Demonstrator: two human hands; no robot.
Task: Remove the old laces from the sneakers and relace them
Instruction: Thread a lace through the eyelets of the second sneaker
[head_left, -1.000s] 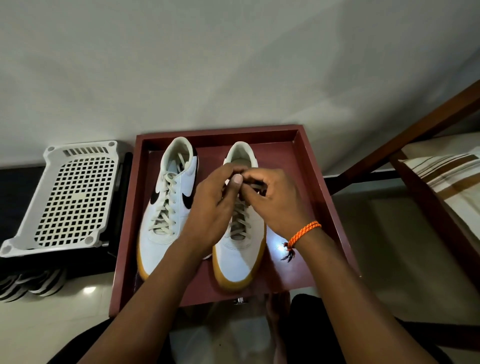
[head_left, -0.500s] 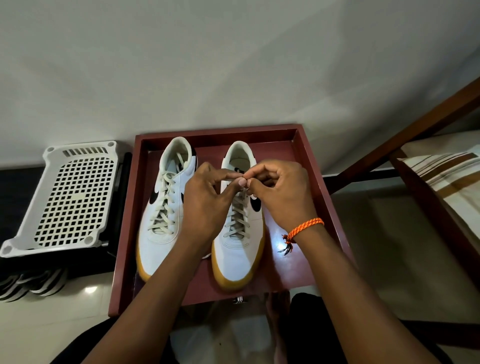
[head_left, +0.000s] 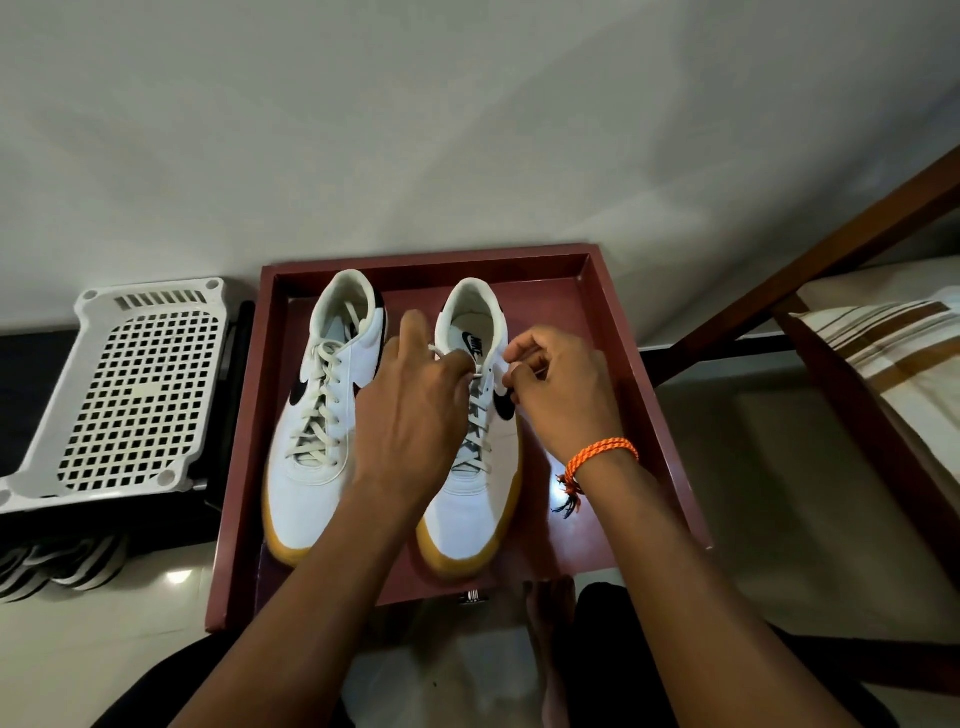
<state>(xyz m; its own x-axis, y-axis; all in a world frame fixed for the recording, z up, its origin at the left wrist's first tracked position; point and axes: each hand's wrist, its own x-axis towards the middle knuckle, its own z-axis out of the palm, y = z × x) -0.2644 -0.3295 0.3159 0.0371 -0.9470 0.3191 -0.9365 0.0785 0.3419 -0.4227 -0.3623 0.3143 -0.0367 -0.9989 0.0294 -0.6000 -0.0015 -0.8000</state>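
Head view: white leather sneakers with gum soles stand side by side, toes toward the wearer, in a dark red tray. Left hand and right hand each pinch a cream lace end over the right-side sneaker; the left-side sneaker is fully laced.

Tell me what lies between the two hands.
Head view: the right white sneaker's top lace and tongue span the gap between left hand and right hand.
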